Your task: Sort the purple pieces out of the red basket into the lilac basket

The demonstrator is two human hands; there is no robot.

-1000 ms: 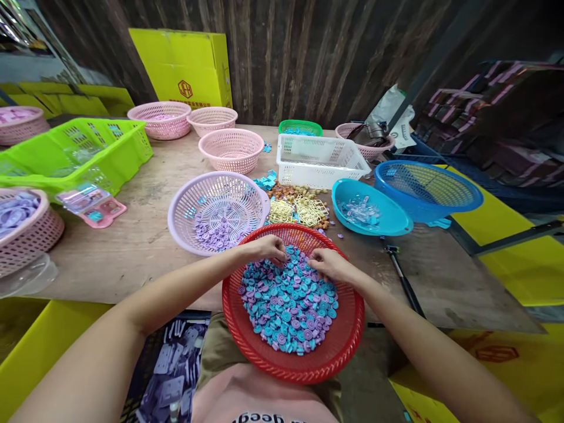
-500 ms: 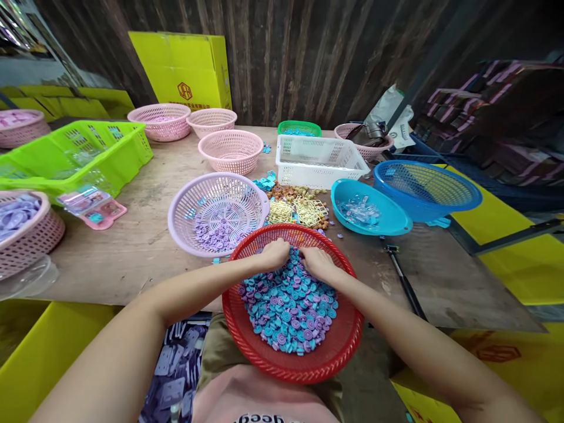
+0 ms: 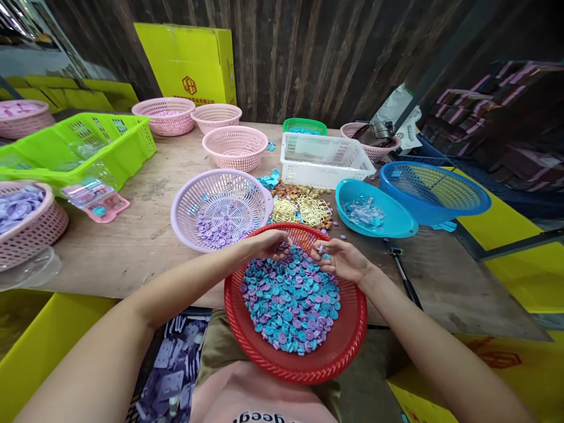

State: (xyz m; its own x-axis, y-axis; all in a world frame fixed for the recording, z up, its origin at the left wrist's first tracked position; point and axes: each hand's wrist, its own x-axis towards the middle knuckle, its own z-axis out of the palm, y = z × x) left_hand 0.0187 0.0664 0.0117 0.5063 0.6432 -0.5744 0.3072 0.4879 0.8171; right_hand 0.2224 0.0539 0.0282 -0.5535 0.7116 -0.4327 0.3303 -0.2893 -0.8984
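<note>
A red woven basket (image 3: 348,346) rests on my lap against the table edge, with a heap of small blue and purple swirl-patterned plastic pieces (image 3: 291,305) in it. My left hand (image 3: 272,244) is over the far left of the heap, fingers curled in; what lies inside them is hidden. At the far right of the heap my right hand (image 3: 346,258) is turned partly palm up, its fingers bent around a small purple piece (image 3: 321,249) and a blue one. Just beyond the basket stands a lilac colander (image 3: 178,217) with purple pieces in it.
Yellow frames (image 3: 314,210) and brown bits lie behind the red basket. A white crate (image 3: 308,175), a turquoise basin (image 3: 396,228) and a blue basket (image 3: 440,208) stand beyond. Pink baskets (image 3: 235,155) and a lime crate (image 3: 132,153) are to the left. A black-handled tool (image 3: 408,282) lies at right.
My right hand has lifted out of the heap, moved right and rolled palm up with small pieces in its fingers. My left hand has risen slightly, its fingers turned inward.
</note>
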